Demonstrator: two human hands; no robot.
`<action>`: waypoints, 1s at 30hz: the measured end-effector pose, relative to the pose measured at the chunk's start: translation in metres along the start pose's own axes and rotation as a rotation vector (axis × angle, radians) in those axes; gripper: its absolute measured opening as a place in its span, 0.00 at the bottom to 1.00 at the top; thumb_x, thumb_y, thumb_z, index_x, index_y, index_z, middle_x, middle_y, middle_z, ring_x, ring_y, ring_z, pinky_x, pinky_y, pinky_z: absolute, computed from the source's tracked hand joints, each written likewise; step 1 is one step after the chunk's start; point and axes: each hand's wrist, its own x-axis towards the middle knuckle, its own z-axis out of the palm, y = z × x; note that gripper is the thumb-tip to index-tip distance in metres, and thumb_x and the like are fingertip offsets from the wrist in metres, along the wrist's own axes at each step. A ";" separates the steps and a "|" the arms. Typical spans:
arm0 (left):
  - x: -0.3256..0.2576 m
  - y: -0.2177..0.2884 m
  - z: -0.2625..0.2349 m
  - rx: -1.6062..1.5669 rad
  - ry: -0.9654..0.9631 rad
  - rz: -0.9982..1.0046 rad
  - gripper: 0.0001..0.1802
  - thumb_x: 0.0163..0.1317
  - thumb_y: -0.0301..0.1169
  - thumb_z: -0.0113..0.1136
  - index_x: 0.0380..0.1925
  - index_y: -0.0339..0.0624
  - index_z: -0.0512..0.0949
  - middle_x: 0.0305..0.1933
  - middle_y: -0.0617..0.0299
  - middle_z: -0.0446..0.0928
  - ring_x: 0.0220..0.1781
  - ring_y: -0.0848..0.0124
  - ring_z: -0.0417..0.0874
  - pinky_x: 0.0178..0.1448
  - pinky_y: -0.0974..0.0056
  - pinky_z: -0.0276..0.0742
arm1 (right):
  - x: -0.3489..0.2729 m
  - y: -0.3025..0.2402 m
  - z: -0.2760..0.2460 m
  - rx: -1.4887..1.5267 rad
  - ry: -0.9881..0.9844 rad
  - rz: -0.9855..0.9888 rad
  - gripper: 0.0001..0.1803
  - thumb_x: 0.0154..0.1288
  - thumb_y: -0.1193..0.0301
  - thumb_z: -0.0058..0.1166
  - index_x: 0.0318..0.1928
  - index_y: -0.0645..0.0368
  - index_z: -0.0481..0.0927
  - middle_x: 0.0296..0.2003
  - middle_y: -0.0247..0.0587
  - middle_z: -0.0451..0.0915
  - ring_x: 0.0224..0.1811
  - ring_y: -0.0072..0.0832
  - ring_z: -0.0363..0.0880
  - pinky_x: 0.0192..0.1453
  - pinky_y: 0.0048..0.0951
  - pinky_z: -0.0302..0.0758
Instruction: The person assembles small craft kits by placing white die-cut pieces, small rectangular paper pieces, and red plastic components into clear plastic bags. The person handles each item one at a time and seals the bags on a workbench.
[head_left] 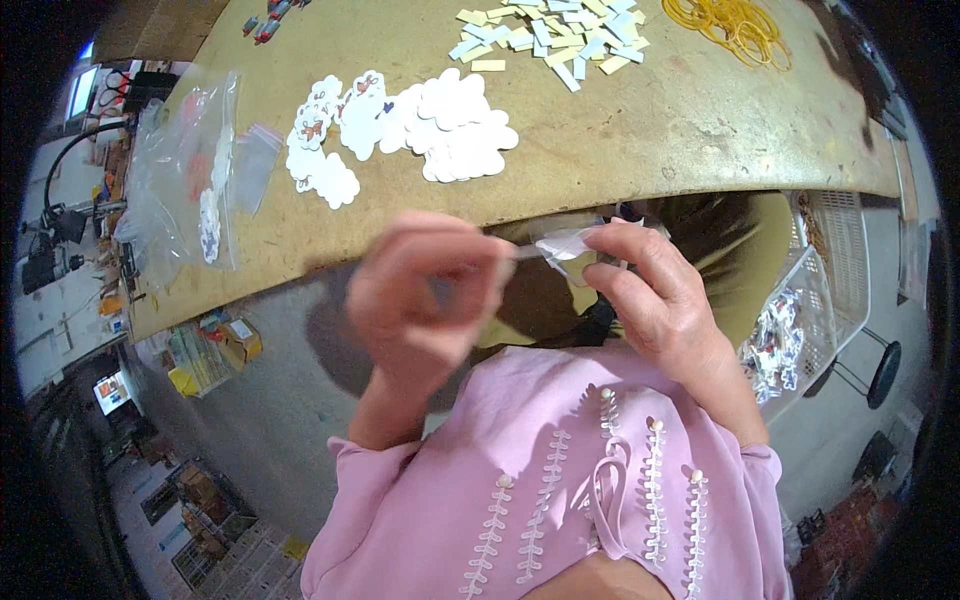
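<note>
Mid-frame, just below the table edge: left hand curled nearly shut, fingertips pinching one end of a small clear bag; right hand half-closed, pinching the other end, seemingly to keep it taut and open. Contents of the bag not clear. Upper centre, white cards spread within reach. Top edge, paper strips and rubber bands. Upper left, plastic bags.
</note>
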 end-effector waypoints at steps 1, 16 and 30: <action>-0.002 0.006 0.012 0.000 -0.041 0.012 0.13 0.55 0.15 0.75 0.38 0.41 0.88 0.37 0.62 0.83 0.36 0.72 0.82 0.39 0.66 0.78 | 0.001 -0.002 0.000 0.001 0.008 -0.005 0.12 0.57 0.78 0.67 0.43 0.67 0.84 0.53 0.55 0.84 0.54 0.50 0.87 0.60 0.46 0.85; 0.002 -0.002 0.016 0.242 -0.219 0.193 0.20 0.50 0.17 0.68 0.43 0.47 0.90 0.36 0.63 0.82 0.33 0.62 0.81 0.38 0.60 0.77 | -0.009 -0.003 -0.009 0.031 0.039 0.024 0.13 0.59 0.78 0.66 0.44 0.71 0.83 0.54 0.58 0.83 0.58 0.53 0.86 0.61 0.49 0.85; 0.131 -0.044 -0.001 0.553 -0.246 0.083 0.09 0.70 0.30 0.68 0.46 0.37 0.86 0.43 0.52 0.86 0.39 0.62 0.88 0.48 0.56 0.84 | -0.016 -0.002 -0.007 0.005 0.046 0.069 0.11 0.58 0.77 0.67 0.41 0.68 0.83 0.52 0.55 0.85 0.55 0.51 0.88 0.61 0.48 0.86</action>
